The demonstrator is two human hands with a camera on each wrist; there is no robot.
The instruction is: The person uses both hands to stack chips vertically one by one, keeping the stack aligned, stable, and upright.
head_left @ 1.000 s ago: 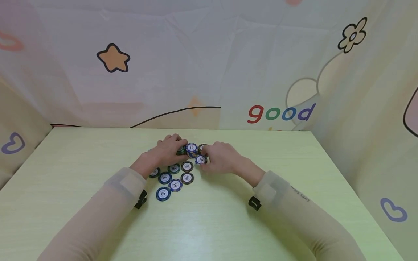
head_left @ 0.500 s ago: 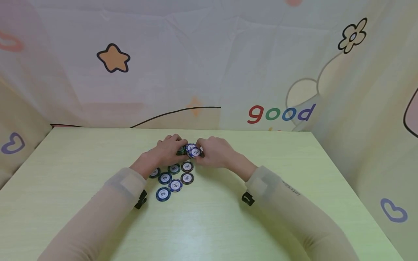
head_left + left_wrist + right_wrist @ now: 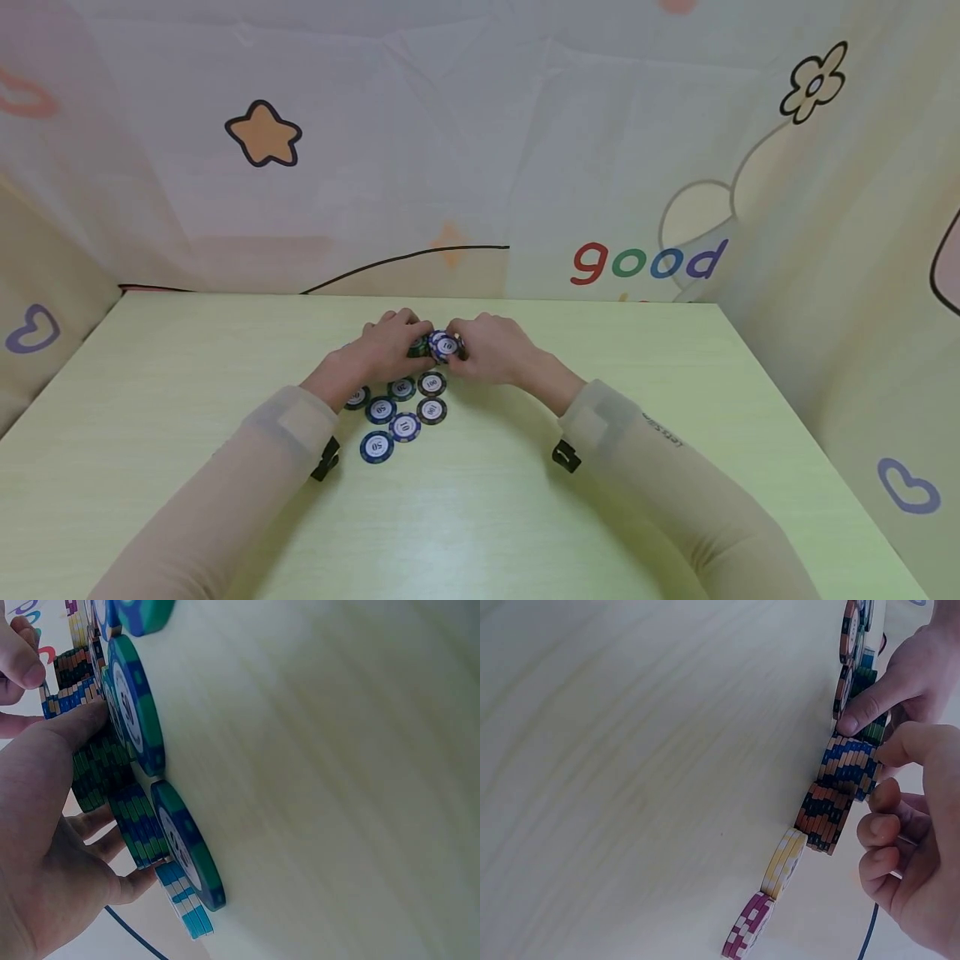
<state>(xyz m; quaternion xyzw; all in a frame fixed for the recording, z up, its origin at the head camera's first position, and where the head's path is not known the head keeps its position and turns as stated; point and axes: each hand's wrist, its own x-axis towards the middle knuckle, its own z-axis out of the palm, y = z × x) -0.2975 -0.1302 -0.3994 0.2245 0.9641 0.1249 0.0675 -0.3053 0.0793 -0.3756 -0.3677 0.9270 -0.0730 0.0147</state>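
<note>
Farther and leftward now, the right hand (image 3: 495, 348) pinches one chip (image 3: 447, 346) atop the blue stack (image 3: 844, 759); the left hand (image 3: 381, 348) curls round the green stack (image 3: 101, 774). Rightward stand one orange-black stack (image 3: 824, 817), one yellow stack (image 3: 784, 864), one purple stack (image 3: 748, 926). Seven loose chips (image 3: 381, 409) lie nearer on the tabletop (image 3: 465, 508).

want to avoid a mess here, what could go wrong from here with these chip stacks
The right hand pinches the top blue chip, which looks slightly off-centre, so it might slide off the blue stack. That stack stands close beside the dark-and-orange stack, so a knock could perhaps spread. The left hand holds the green stack; pulling away carelessly might drag it along.
</note>
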